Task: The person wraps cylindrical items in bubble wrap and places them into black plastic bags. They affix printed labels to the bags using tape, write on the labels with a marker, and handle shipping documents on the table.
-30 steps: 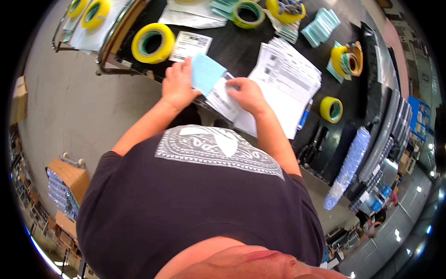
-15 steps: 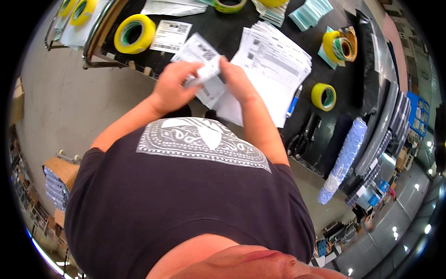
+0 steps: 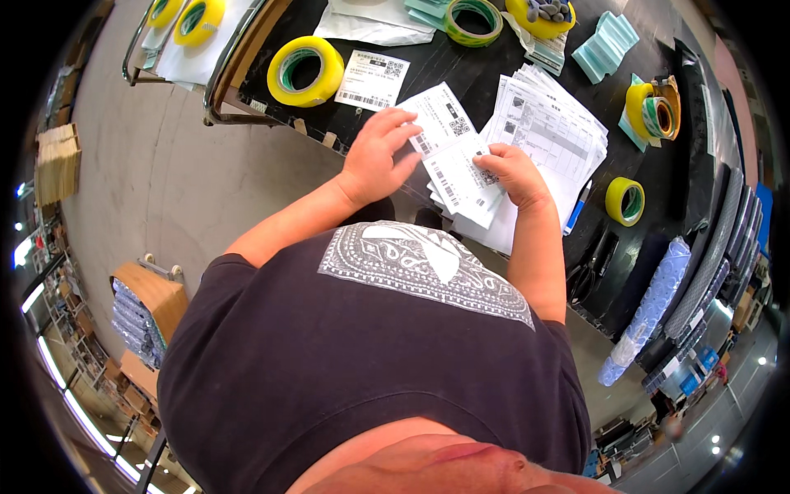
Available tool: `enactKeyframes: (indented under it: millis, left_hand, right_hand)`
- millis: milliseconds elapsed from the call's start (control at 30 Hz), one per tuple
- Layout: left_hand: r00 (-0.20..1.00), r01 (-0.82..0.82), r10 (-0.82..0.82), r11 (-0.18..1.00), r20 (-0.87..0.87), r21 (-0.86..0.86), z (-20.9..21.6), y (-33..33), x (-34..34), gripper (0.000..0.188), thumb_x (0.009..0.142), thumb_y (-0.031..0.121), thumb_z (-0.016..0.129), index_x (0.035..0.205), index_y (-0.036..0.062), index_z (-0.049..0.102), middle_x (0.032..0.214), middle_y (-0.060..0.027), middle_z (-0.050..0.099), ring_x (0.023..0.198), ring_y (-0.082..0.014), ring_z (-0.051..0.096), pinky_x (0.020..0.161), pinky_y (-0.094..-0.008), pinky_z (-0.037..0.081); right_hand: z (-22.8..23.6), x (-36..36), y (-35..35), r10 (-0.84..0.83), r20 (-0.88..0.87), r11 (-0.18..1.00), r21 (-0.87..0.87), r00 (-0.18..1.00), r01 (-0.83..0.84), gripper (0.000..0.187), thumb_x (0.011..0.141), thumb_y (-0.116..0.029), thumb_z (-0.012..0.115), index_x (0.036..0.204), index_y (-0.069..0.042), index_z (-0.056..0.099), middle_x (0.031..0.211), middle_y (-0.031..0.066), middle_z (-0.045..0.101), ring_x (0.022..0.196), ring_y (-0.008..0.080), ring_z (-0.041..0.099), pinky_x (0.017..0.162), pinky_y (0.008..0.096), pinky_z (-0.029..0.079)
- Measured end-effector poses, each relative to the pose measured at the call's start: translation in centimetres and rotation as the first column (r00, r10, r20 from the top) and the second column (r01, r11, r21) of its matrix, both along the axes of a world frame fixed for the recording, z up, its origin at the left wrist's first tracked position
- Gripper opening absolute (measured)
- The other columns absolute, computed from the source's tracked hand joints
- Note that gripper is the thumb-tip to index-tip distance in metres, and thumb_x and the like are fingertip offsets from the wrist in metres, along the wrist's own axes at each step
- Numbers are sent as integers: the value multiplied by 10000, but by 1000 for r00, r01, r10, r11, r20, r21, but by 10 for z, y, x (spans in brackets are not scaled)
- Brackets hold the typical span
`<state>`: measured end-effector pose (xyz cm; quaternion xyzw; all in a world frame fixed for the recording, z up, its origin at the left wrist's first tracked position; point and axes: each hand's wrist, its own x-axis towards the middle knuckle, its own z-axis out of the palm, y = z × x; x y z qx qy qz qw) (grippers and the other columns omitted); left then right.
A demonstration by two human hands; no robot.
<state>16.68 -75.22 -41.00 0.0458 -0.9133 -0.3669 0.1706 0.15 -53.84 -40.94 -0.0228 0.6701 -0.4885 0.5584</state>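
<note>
A strip of white printed labels (image 3: pixel 448 152) lies unfolded over a stack of printed paper sheets (image 3: pixel 553 123) at the near edge of the black table. My right hand (image 3: pixel 518 174) pinches the strip's right edge between thumb and fingers. On the other side, my left hand (image 3: pixel 380 156) has its fingers apart, with the fingertips close beside the strip's left edge; whether they touch it I cannot tell. A single loose label (image 3: pixel 372 80) lies just beyond my left hand, next to a large roll of yellow tape (image 3: pixel 305 72).
A blue pen (image 3: pixel 578 207), black scissors (image 3: pixel 594 267) and a smaller yellow tape roll (image 3: pixel 625 201) lie right of the papers. More tape rolls and a pale green folded stack (image 3: pixel 606 47) are farther back. Long wrapped rolls (image 3: pixel 646 311) line the right side. A metal-framed rack (image 3: pixel 239 62) adjoins at left.
The label strip, bent up and blurred between my hands before, now lies flatter and spread out. My left hand has drawn off it with fingers apart. The whole view has shifted.
</note>
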Motion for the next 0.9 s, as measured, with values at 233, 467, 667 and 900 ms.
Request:
enactKeyframes:
  millis: [233,467,667,900]
  left_hand:
    - [975,215,-192,948,116,-235,-15,-17,7,404,750,92,744,1147,69,672,1323,-51,613,1269,-299,518,1050,-418,416]
    - [973,215,-180,934,146,-285,-25,-16,16,387,770,147,734,1144,68,676,1347,-23,593,1273,-243,507,1047,-397,393]
    - [977,194,-150,921,151,-337,-25,-17,20,369,800,191,718,1147,72,677,1347,-17,590,1269,-230,505,1069,-398,365]
    - [977,198,-156,923,148,-329,-28,-18,21,378,805,201,712,1156,68,673,1356,-17,581,1274,-226,495,1076,-397,356]
  right_hand:
    - [-8,-8,-1,110,-29,993,51,994,-108,264,822,-158,687,973,56,720,861,83,717,731,130,658,686,269,512]
    - [-3,-5,-1,45,-24,996,82,999,-43,285,819,-169,689,989,58,715,877,77,712,761,124,646,719,267,499]
    - [12,2,6,-9,-227,998,66,974,25,292,812,-171,695,999,52,711,874,71,700,803,132,620,764,270,471]
    - [12,0,11,43,-275,976,219,961,19,247,834,-164,710,981,34,712,857,52,693,787,111,601,744,263,468]
